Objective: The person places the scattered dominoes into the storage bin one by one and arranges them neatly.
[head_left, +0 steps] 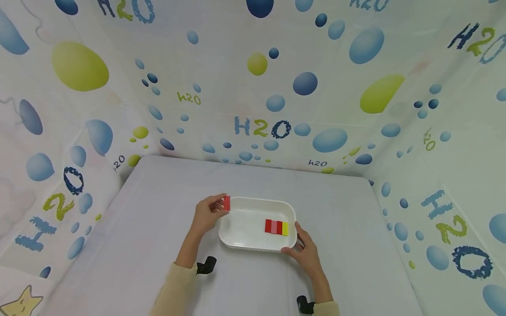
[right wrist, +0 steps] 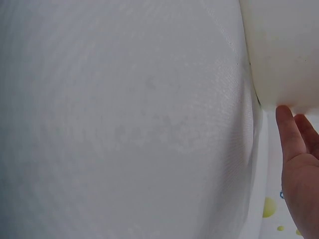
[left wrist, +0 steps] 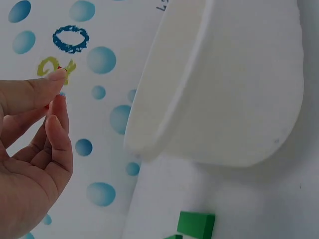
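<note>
In the head view, a white rectangular tray [head_left: 245, 230] has rounded corners. A row of small blocks [head_left: 274, 227], red, pink, red and yellow, lies toward its right end. My left hand [head_left: 204, 215] pinches a red block [head_left: 227, 203] by the tray's upper left corner. Only a sliver of red shows at those fingertips in the left wrist view, where the hand [left wrist: 37, 144] hides the rest. My right hand [head_left: 307, 252] grips the tray's lower right corner, thumb at the front edge and fingers along the right side. In the right wrist view, fingertips touch its wall [right wrist: 284, 55].
Green blocks [left wrist: 197, 224] sit near the tray in the left wrist view; the head view does not show them. A white cloth [head_left: 166, 184] covers the table. Behind and at the sides hang white curtains [head_left: 221, 96] printed with blue and green drops.
</note>
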`<state>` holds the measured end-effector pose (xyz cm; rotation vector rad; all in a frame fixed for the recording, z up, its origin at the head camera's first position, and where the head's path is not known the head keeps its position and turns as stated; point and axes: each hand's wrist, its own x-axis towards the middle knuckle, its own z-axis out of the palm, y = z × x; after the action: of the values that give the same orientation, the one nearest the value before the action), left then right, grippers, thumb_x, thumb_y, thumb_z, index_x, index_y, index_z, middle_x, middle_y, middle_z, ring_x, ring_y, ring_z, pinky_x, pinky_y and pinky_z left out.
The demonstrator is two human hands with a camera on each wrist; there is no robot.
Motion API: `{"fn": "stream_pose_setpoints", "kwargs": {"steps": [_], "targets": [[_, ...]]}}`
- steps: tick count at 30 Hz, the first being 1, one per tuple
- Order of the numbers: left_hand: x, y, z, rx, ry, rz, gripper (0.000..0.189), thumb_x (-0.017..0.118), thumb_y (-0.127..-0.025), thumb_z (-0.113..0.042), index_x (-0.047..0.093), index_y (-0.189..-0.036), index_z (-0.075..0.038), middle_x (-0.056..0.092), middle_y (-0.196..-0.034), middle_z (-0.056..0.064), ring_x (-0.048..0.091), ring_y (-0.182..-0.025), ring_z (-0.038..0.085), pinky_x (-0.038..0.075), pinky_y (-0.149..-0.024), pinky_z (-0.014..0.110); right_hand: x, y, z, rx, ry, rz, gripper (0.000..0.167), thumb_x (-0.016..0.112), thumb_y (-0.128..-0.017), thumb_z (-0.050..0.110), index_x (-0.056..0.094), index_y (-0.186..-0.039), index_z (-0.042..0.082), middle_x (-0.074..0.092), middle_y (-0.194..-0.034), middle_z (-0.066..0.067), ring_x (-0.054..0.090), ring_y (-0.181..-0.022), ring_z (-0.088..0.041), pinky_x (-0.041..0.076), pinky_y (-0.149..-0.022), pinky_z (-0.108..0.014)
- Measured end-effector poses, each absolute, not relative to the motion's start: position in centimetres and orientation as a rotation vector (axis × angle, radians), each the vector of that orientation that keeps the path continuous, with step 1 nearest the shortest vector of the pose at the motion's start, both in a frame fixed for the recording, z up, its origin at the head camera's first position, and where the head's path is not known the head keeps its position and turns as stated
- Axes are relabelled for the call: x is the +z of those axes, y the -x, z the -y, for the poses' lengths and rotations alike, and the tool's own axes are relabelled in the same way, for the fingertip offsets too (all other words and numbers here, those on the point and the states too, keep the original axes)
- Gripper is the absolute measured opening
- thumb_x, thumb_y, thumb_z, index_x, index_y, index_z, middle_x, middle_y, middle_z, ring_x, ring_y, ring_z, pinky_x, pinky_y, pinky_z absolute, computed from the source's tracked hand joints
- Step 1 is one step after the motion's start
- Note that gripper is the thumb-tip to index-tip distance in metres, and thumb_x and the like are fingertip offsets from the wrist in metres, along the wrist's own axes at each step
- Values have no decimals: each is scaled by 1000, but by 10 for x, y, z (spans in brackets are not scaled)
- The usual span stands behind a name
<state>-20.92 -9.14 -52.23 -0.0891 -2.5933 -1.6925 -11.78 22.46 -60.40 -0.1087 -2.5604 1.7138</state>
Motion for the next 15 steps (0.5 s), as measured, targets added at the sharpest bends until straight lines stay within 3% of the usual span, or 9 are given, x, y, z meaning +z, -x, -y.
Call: {"fn": "stream_pose_setpoints", "kwargs": {"steps": [7,15], "targets": [[-525,207,56,-1619,274,2589,51,79,-74,3,67,-123,-4,67,-95,12,63,-79,16,53,-70,24,-601,117,-225,1758,115,2555,92,84,-75,19,35,-153,22,43,-149,-12,45,-136,-33,46,-100,-39],[-536,212,26,-1633,267,2733,50,79,-76,0,67,-124,-7,67,-97,11,62,-81,17,54,-69,26,-601,117,-226,1773,121,2554,92,84,-75,19,35,-153,22,42,-150,-11,45,-136,-32,46,-100,-37]]}}
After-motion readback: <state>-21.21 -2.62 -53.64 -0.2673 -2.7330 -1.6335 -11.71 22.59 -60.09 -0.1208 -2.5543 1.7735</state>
